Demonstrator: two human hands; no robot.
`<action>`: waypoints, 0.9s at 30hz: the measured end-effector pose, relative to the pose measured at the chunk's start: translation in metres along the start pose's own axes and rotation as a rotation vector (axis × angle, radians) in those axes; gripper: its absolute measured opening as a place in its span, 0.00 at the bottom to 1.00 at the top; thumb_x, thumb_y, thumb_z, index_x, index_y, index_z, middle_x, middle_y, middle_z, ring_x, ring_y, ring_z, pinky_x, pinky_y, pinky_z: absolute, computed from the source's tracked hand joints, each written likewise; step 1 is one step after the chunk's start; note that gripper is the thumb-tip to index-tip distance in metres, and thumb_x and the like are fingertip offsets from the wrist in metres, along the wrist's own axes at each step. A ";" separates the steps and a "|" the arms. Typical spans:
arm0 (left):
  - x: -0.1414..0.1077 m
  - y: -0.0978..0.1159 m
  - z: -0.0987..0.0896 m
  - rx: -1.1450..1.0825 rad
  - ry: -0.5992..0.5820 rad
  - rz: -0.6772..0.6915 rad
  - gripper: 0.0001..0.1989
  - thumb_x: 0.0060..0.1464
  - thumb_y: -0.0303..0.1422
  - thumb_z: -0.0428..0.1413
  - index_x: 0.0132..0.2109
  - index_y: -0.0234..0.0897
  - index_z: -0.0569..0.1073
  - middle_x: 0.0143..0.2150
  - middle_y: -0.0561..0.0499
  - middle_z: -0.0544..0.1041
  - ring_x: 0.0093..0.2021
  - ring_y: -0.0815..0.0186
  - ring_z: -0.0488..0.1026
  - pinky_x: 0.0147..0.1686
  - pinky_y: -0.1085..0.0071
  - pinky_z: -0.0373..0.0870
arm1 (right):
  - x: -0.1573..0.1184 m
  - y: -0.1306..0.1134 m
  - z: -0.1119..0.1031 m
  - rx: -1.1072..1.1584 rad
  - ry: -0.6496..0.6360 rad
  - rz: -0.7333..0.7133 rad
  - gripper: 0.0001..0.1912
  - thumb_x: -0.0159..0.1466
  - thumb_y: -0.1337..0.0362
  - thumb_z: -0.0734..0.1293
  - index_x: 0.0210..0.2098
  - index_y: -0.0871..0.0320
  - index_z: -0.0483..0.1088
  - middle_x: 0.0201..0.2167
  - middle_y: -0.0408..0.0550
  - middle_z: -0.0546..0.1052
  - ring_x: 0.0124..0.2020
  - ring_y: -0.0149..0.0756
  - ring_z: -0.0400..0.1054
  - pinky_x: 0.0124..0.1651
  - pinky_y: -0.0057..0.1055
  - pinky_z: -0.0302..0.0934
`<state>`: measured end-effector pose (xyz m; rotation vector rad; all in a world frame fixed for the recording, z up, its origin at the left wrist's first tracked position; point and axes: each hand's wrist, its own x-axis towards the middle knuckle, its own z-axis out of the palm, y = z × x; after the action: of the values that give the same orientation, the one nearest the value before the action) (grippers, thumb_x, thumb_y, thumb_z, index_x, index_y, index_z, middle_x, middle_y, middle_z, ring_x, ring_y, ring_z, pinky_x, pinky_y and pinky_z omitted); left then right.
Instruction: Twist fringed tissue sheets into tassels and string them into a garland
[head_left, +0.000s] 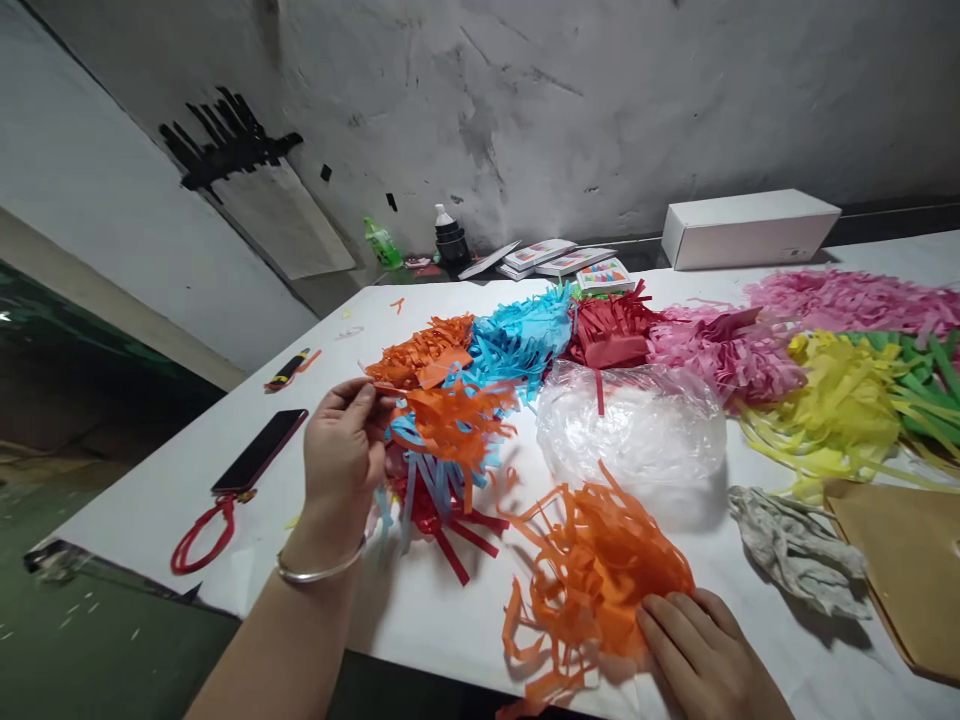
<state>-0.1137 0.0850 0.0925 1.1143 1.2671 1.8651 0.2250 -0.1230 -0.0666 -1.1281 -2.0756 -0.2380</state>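
Note:
My left hand, with a silver bangle at the wrist, pinches the end of an orange tissue-paper tassel above the table. Under it hang or lie light blue fringe strips and shiny red strips; whether these are joined to the tassel I cannot tell. At the table's front edge my right hand closes its fingers on the folded edge of a bundle of orange tissue-paper fringe. The bundle's loose strips spread to the left. My right thumb is hidden.
Behind lie orange, blue, red, pink and yellow fringe piles. A clear plastic bag, grey cloth and brown folder are nearby. Left are a phone and cutter.

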 end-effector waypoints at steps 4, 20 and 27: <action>-0.031 0.008 0.003 0.321 0.009 0.301 0.28 0.49 0.29 0.68 0.56 0.41 0.70 0.67 0.47 0.63 0.67 0.56 0.59 0.67 0.59 0.55 | -0.002 0.001 0.000 -0.018 0.006 -0.001 0.18 0.71 0.73 0.54 0.42 0.60 0.75 0.38 0.52 0.83 0.40 0.43 0.76 0.51 0.43 0.59; -0.210 -0.055 0.020 0.747 -1.252 0.638 0.10 0.68 0.26 0.46 0.46 0.34 0.72 0.47 0.46 0.79 0.46 0.60 0.72 0.45 0.64 0.71 | -0.009 0.033 -0.018 -0.352 -0.140 0.211 0.13 0.69 0.56 0.62 0.43 0.54 0.76 0.43 0.51 0.82 0.44 0.52 0.74 0.45 0.47 0.56; -0.218 -0.057 0.026 0.737 -1.242 0.641 0.08 0.65 0.23 0.49 0.47 0.33 0.71 0.45 0.45 0.78 0.44 0.60 0.71 0.45 0.62 0.70 | 0.016 0.021 -0.046 -0.410 -0.027 0.036 0.15 0.65 0.66 0.65 0.50 0.66 0.73 0.47 0.63 0.79 0.45 0.52 0.74 0.45 0.45 0.64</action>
<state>0.0099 -0.0672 -0.0216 2.6866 0.8019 0.5515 0.2599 -0.1226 -0.0274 -1.4117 -2.0819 -0.6574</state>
